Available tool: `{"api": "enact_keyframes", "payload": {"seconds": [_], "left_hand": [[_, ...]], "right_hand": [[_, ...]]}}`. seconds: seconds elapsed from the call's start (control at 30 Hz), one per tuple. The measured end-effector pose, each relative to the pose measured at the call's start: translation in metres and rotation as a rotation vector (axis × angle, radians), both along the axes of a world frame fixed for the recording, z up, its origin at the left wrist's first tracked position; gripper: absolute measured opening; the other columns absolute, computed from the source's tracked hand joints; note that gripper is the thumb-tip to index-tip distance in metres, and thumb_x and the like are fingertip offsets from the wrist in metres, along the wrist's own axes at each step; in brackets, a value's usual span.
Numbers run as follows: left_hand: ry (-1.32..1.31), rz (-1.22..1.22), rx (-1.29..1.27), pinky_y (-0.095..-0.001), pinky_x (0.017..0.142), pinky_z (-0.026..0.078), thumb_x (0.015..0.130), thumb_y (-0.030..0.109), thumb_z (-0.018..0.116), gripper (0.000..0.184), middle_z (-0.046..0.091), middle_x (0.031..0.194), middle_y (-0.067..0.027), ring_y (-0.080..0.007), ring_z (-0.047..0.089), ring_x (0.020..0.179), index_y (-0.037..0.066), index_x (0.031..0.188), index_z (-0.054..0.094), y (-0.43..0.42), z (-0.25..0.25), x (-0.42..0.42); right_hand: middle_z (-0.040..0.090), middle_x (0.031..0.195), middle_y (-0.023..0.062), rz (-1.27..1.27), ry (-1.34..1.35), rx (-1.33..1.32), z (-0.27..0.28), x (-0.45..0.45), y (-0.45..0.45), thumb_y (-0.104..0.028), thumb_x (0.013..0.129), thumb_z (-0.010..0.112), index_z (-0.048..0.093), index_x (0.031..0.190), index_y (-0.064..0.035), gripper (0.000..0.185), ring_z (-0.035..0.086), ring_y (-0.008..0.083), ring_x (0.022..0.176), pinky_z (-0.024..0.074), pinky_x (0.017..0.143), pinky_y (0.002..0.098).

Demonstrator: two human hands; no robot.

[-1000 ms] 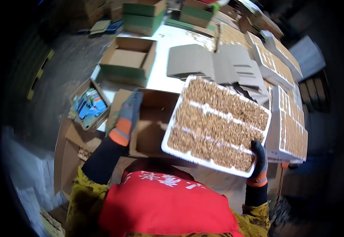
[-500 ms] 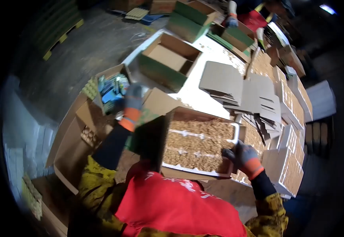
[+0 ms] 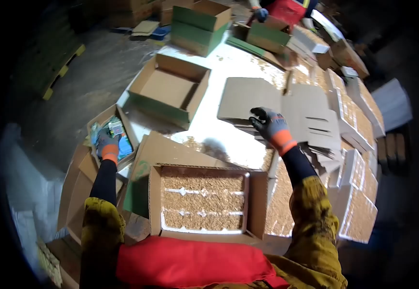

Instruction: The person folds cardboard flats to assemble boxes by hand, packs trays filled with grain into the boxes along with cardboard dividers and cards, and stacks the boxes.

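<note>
My left hand (image 3: 108, 145), in a grey and orange glove, reaches into a small cardboard box (image 3: 131, 126) of blue and green packets (image 3: 116, 127). Its fingers lie among the packets, and I cannot see whether they grip one. My right hand (image 3: 270, 124), gloved alike, hangs over the front edge of flat grey cardboard sheets (image 3: 248, 95). Its fingers are curved and apart, with nothing between them. Before my body stands an open carton (image 3: 256, 202). Inside is a white tray (image 3: 204, 232) filled with loose brown husk-like material (image 3: 204, 203).
A bigger open carton (image 3: 163, 91) stands on the white table (image 3: 214, 72). Several white trays with brown filling (image 3: 359, 192) line the right side. Another person's gloved hand (image 3: 260, 14) is by a green carton (image 3: 268, 37) at the back.
My right hand has let go of the tray's right end and moved up over the cardboard sheets. My left hand has reached into the packet box. The view has shifted.
</note>
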State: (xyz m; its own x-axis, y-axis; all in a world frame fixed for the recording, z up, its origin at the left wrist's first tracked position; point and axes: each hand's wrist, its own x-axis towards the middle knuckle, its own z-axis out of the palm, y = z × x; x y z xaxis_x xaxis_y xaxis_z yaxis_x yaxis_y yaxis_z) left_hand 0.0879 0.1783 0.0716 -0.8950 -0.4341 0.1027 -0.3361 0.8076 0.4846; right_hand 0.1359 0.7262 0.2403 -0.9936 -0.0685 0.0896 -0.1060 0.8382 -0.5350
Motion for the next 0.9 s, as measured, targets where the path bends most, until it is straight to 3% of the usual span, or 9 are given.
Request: {"api": "enact_keyframes", "payload": {"seconds": [0.1, 0.17, 0.4, 0.53, 0.63, 0.67, 0.77, 0.83, 0.9], "left_hand": [[0.082, 0.009, 0.068, -0.0420, 0.084, 0.047, 0.069, 0.028, 0.078, 0.052, 0.065, 0.105, -0.0195, -0.0366, 0.061, 0.097, 0.002, 0.110, 0.059, -0.006, -0.002, 0.000], [0.053, 0.009, 0.035, -0.0422, 0.085, 0.047, 0.071, 0.030, 0.074, 0.050, 0.064, 0.107, -0.0207, -0.0367, 0.061, 0.101, 0.002, 0.111, 0.060, -0.022, -0.015, -0.004], [-0.166, -0.030, -0.056, -0.0465, 0.080, 0.046, 0.090, 0.037, 0.053, 0.038, 0.066, 0.093, -0.0214, -0.0388, 0.061, 0.091, 0.002, 0.092, 0.067, -0.002, 0.048, 0.000], [-0.169, -0.374, -0.346, -0.0480, 0.080, 0.047, 0.096, 0.028, 0.041, 0.037, 0.064, 0.093, -0.0248, -0.0404, 0.061, 0.088, 0.001, 0.096, 0.066, -0.009, 0.049, 0.000], [-0.228, -0.319, -0.262, -0.0480, 0.081, 0.047, 0.096, 0.028, 0.040, 0.037, 0.064, 0.094, -0.0253, -0.0409, 0.062, 0.089, 0.000, 0.096, 0.066, -0.015, 0.050, 0.003], [-0.282, -0.299, -0.197, -0.0480, 0.083, 0.047, 0.096, 0.029, 0.040, 0.039, 0.064, 0.096, -0.0262, -0.0421, 0.061, 0.091, 0.000, 0.095, 0.065, -0.015, 0.057, 0.007], [-0.234, -0.153, -0.090, -0.0486, 0.080, 0.048, 0.096, 0.032, 0.039, 0.041, 0.063, 0.091, -0.0274, -0.0424, 0.061, 0.089, 0.000, 0.095, 0.065, -0.041, 0.034, 0.011], [-0.078, -0.116, -0.217, -0.0474, 0.078, 0.049, 0.096, 0.032, 0.041, 0.040, 0.064, 0.084, -0.0261, -0.0416, 0.062, 0.085, -0.001, 0.093, 0.064, -0.025, 0.062, 0.034], [0.170, -0.301, -0.003, -0.0451, 0.078, 0.049, 0.093, 0.025, 0.047, 0.031, 0.064, 0.086, -0.0229, -0.0399, 0.061, 0.084, 0.000, 0.097, 0.064, 0.017, 0.132, 0.071]], "right_hand": [[0.048, 0.133, 0.0154, 0.067, 0.282, 0.661, -0.093, -0.055, 0.016, -0.038, 0.074, 0.073, 0.048, 0.131, -0.0099, 0.069, 0.041, 0.0357, 0.125, 0.0330, 0.103, 0.0465], [0.043, 0.137, 0.0172, 0.060, 0.010, 0.665, -0.100, -0.068, 0.011, -0.041, 0.069, 0.075, 0.042, 0.134, -0.0053, 0.081, 0.034, 0.0391, 0.129, 0.0288, 0.105, 0.0480], [0.060, 0.115, 0.0159, 0.132, 0.307, 0.764, -0.140, -0.047, 0.056, -0.020, 0.083, 0.055, 0.056, 0.117, -0.0090, 0.036, 0.056, 0.0335, 0.107, 0.0455, 0.086, 0.0447], [0.067, 0.087, 0.0071, 0.041, 0.121, 0.750, -0.112, -0.058, 0.062, -0.018, 0.085, 0.051, 0.066, 0.094, -0.0183, 0.018, 0.064, 0.0278, 0.082, 0.0493, 0.074, 0.0423], [0.067, 0.101, 0.0104, -0.050, -0.158, 0.753, -0.086, -0.048, 0.051, -0.014, 0.079, 0.053, 0.068, 0.099, -0.0180, 0.026, 0.062, 0.0285, 0.096, 0.0488, 0.083, 0.0409], [0.065, 0.110, 0.0122, 0.061, 0.006, 0.649, -0.124, -0.055, 0.088, -0.015, 0.080, 0.055, 0.068, 0.104, -0.0181, 0.027, 0.058, 0.0305, 0.106, 0.0455, 0.091, 0.0396], [0.063, 0.113, 0.0135, -0.058, 0.573, 0.505, -0.024, -0.002, 0.041, -0.013, 0.082, 0.063, 0.066, 0.110, -0.0120, 0.029, 0.057, 0.0318, 0.105, 0.0432, 0.095, 0.0390], [0.064, 0.112, 0.0124, -0.228, 0.612, -0.074, -0.003, 0.037, 0.055, -0.012, 0.088, 0.059, 0.063, 0.114, -0.0062, 0.027, 0.059, 0.0260, 0.101, 0.0459, 0.089, 0.0336], [0.063, 0.087, 0.0056, -0.643, 0.421, -0.893, 0.042, 0.088, 0.031, -0.021, 0.097, 0.051, 0.061, 0.111, -0.0013, 0.026, 0.058, 0.0124, 0.071, 0.0469, 0.061, 0.0255]]}}
